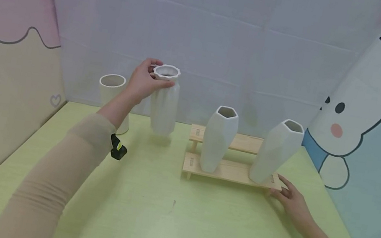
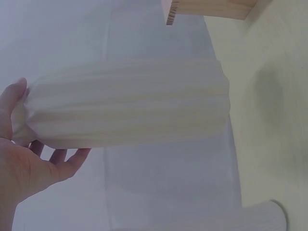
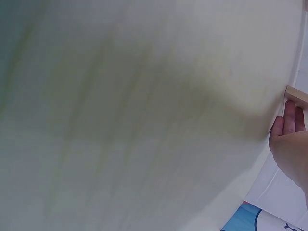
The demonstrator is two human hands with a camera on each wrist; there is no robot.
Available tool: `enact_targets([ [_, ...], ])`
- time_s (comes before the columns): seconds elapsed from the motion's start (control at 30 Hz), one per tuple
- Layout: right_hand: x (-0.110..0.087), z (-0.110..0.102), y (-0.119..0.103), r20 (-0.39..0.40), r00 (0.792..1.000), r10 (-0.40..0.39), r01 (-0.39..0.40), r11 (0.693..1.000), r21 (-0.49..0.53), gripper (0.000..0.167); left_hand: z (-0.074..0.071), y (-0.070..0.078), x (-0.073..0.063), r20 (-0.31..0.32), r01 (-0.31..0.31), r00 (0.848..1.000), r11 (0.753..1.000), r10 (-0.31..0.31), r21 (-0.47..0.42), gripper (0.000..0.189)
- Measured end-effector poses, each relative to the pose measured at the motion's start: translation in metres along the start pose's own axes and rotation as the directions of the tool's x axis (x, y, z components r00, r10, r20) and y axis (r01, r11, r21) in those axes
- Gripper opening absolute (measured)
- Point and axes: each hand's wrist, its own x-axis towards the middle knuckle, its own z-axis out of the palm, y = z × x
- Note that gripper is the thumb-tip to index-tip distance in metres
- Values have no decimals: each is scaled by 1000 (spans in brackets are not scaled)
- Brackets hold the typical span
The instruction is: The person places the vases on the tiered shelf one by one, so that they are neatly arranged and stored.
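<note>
My left hand [image 1: 146,81] grips a white fluted vase [image 1: 164,110] around its neck, just below the scalloped rim. The vase hangs upright, its base off the table; the left wrist view shows a gap and a shadow below it. At the right, my right hand [image 1: 293,203] holds the end of a two-tier wooden rack [image 1: 232,173], thumb at the front and fingers at the end. Two white faceted vases stand on the rack: one at the left [image 1: 219,141], the other [image 1: 276,153] at the right end. In the right wrist view, fingertips [image 3: 288,109] meet the wood [image 3: 297,96].
Behind my left forearm stands a white cylindrical vase [image 1: 113,81], partly hidden. A pale yellow-green table [image 1: 158,215] lies under everything. A lilac cloth backdrop [image 1: 207,45] rises at its back edge, with cartoon-printed sheets [image 1: 371,159] at both sides.
</note>
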Motion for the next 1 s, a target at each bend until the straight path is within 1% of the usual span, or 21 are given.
enact_targets([
  [0.17, 0, 0, 1, 2, 1000, -6, 6, 1000, 12, 81, 2, 19, 0, 21, -2, 1000, 1000, 2, 7, 75],
  [0.3, 0, 0, 2, 5, 1000, -6, 6, 1000, 15, 81, 5, 35, 2, 27, -18, 999, 1000, 17, 9, 75],
  [0.5, 1, 0, 1, 3, 1000, 0, 0, 1000, 8, 81, 12, 59, 8, 34, -29, 999, 999, 29, -18, 73],
  [0.7, 0, 0, 1, 6, 1000, -4, 4, 1000, 8, 80, 24, 80, 13, 41, -36, 998, 997, 38, -65, 73],
  [0.8, 1, 0, 1, 7, 1000, -7, 7, 1000, 20, 80, 31, 90, 15, 45, -55, 997, 997, 57, -51, 72],
  [0.9, 1, 0, 1, 7, 1000, -10, 10, 999, 35, 80, 37, 99, 17, 50, -79, 995, 995, 82, -57, 72],
  [1.0, 1, 0, 2, 6, 1000, -11, 10, 999, 38, 80, 44, 109, 18, 55, -92, 994, 994, 95, -61, 71],
])
